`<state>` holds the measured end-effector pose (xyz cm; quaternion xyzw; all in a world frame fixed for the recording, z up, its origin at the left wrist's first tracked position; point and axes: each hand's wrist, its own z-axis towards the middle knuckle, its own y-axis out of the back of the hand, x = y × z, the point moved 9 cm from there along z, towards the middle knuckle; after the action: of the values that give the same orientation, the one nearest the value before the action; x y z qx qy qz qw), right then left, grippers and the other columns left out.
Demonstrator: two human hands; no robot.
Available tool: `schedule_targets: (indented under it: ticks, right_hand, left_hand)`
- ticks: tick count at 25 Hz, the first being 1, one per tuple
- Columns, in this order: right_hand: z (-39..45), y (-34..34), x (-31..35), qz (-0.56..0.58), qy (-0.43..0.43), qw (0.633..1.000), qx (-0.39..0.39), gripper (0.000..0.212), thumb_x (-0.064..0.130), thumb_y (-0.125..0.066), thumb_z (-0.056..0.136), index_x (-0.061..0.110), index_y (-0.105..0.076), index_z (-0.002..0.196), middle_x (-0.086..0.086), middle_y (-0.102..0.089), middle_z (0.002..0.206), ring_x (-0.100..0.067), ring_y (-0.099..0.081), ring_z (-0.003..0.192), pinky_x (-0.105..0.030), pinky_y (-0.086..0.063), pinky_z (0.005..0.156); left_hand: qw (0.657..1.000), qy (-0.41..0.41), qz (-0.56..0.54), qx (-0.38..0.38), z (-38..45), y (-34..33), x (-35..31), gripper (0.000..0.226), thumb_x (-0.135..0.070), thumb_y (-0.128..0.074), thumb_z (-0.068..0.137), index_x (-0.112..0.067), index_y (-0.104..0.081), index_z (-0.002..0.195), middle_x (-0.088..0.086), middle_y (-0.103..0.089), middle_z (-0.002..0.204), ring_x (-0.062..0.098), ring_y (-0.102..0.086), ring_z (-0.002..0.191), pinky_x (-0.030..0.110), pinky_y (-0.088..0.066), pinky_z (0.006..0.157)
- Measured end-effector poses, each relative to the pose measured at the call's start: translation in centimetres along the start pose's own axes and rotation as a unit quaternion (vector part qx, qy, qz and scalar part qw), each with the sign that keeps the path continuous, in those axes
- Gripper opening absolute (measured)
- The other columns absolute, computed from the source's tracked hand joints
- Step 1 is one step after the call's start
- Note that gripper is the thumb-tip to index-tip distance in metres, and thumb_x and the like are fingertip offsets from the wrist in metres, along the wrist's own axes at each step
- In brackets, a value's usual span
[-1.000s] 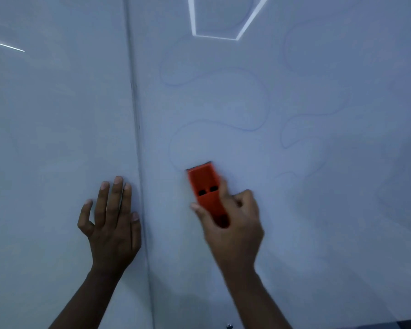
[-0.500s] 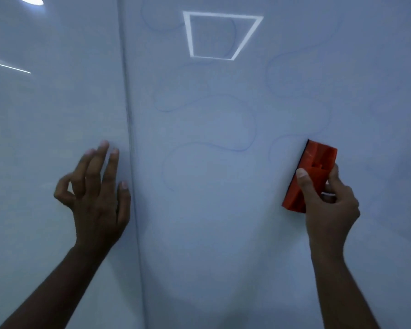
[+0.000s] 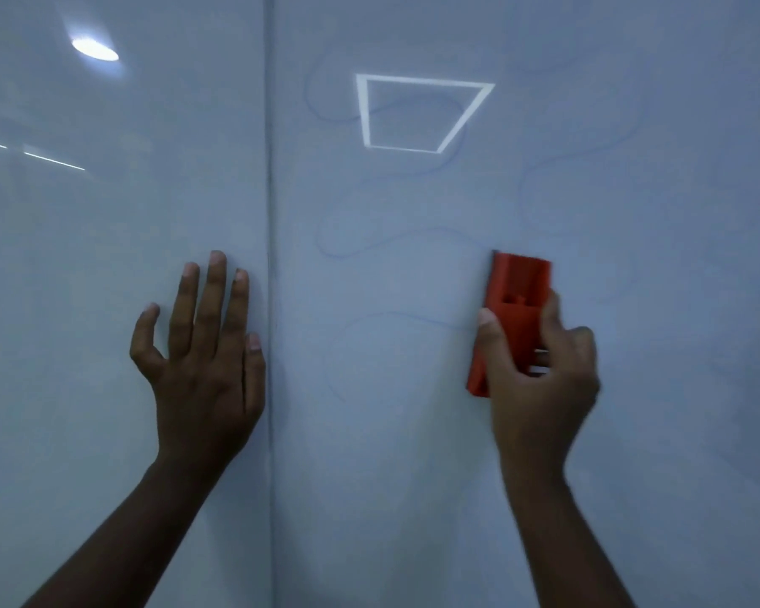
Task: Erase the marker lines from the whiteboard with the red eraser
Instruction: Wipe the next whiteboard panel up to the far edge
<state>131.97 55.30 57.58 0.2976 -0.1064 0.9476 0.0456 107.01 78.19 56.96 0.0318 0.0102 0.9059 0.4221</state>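
Red eraser (image 3: 516, 296): likely light, stiff plastic shell. Your right hand (image 3: 540, 383) grips its lower half, pad flat on whiteboard (image 3: 413, 476). Left hand (image 3: 202, 362) flat, fingers spread, bracing near panel seam (image 3: 272, 212). Marker lines (image 3: 396, 315) faint; press evenly.

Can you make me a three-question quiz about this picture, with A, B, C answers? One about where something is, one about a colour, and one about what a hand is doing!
1. Where is the left hand?
A. Left of the board seam
B. On the eraser
C. Out of sight

2. What colour is the eraser?
A. Green
B. Red
C. Yellow

3. What is the right hand doing?
A. Hanging empty
B. Pointing
C. Gripping the eraser

Answers: 1 A, it lies flat beside the seam. 2 B, the block is bright red. 3 C, thumb and fingers wrap round it.
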Motion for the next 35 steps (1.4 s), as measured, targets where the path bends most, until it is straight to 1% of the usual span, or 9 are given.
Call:
schedule_targets:
  ticks: [2,7,13,16,22,28,30,32,35]
  right_hand:
    - [-2.6,-2.3,3.5,-0.027,0.061,0.997,0.045,0.068,0.059,-0.071,0.082,0.023,-0.062,0.140,-0.002,-0.046,0.089,-0.026,-0.058,0.076,-0.038,-0.054,0.068]
    - [-11.6,-5.8,7.4,-0.070,0.204,0.963,0.161,0.067,0.062,-0.069,0.085,0.022,-0.060,0.138,0.000,-0.047,0.091,-0.018,-0.050,0.076,-0.036,-0.053,0.058]
    - [-8.6,-7.9,12.1,-0.073,0.239,0.957,0.147,0.068,0.068,-0.063,0.087,0.024,-0.059,0.138,0.002,-0.048,0.092,-0.012,-0.045,0.078,-0.029,-0.050,0.059]
    - [-6.9,-6.4,10.6,-0.069,0.211,0.967,0.124,0.068,0.069,-0.064,0.084,0.028,-0.062,0.137,0.004,-0.049,0.091,-0.015,-0.051,0.079,-0.030,-0.051,0.059]
    - [0.0,1.9,-1.0,-0.062,0.021,0.998,0.023,0.071,0.070,-0.067,0.079,0.025,-0.067,0.133,-0.002,-0.053,0.085,-0.024,-0.063,0.069,-0.037,-0.052,0.064]
    - [4.4,8.3,-10.7,0.017,-0.145,0.989,-0.017,0.094,0.082,-0.069,0.066,0.023,-0.064,0.138,-0.003,-0.068,0.098,-0.020,-0.065,0.087,-0.038,-0.052,0.086]
    - [7.2,8.7,-10.6,0.043,-0.156,0.987,-0.020,0.091,0.079,-0.072,0.068,0.019,-0.065,0.137,0.003,-0.062,0.086,-0.015,-0.058,0.080,-0.035,-0.049,0.083]
    - [10.2,8.1,-8.8,0.025,-0.129,0.991,-0.003,0.073,0.068,-0.075,0.077,0.015,-0.070,0.128,0.006,-0.053,0.070,-0.012,-0.051,0.067,-0.034,-0.044,0.076]
    - [11.2,5.4,-4.3,-0.014,-0.052,0.998,0.017,0.073,0.065,-0.076,0.079,0.016,-0.067,0.133,-0.005,-0.062,0.082,-0.020,-0.060,0.074,-0.038,-0.051,0.078]
  left_hand:
    - [1.000,-0.005,0.002,-0.003,0.0,-0.1,-0.1,0.056,-0.024,-0.033,0.113,-0.006,-0.032,0.166,0.013,-0.024,0.176,0.030,-0.021,0.164,0.057,-0.015,0.125]
    - [1.000,-0.008,-0.002,-0.001,0.0,-0.2,0.2,0.058,-0.025,-0.032,0.113,-0.007,-0.028,0.167,0.013,-0.022,0.176,0.030,-0.020,0.164,0.058,-0.016,0.125]
    - [1.000,-0.014,-0.006,-0.004,0.0,0.0,0.4,0.058,-0.027,-0.035,0.112,-0.009,-0.031,0.167,0.012,-0.023,0.176,0.029,-0.022,0.164,0.057,-0.018,0.125]
    - [1.000,-0.014,-0.010,-0.016,-0.1,0.4,0.5,0.055,-0.025,-0.037,0.112,-0.009,-0.036,0.165,0.011,-0.028,0.175,0.030,-0.027,0.162,0.058,-0.021,0.123]
    - [1.000,-0.016,-0.013,-0.011,-0.2,1.0,0.9,0.054,-0.026,-0.041,0.111,-0.010,-0.042,0.162,0.011,-0.032,0.173,0.030,-0.032,0.160,0.062,-0.025,0.120]
    - [0.999,0.016,-0.045,-0.017,0.2,1.5,0.3,0.052,-0.024,-0.046,0.108,-0.007,-0.049,0.157,0.014,-0.039,0.169,0.032,-0.035,0.158,0.063,-0.023,0.120]
    - [0.998,0.004,-0.050,-0.024,1.1,1.7,-0.1,0.052,-0.023,-0.045,0.108,-0.007,-0.048,0.157,0.014,-0.039,0.169,0.032,-0.034,0.159,0.062,-0.022,0.120]
    - [0.998,-0.011,-0.051,-0.030,2.7,1.7,-0.4,0.052,-0.023,-0.044,0.109,-0.008,-0.047,0.159,0.013,-0.037,0.170,0.031,-0.032,0.160,0.062,-0.021,0.121]
    - [0.999,0.001,-0.044,-0.030,4.4,1.1,0.0,0.054,-0.024,-0.041,0.111,-0.009,-0.041,0.162,0.012,-0.031,0.173,0.030,-0.026,0.162,0.062,-0.018,0.123]
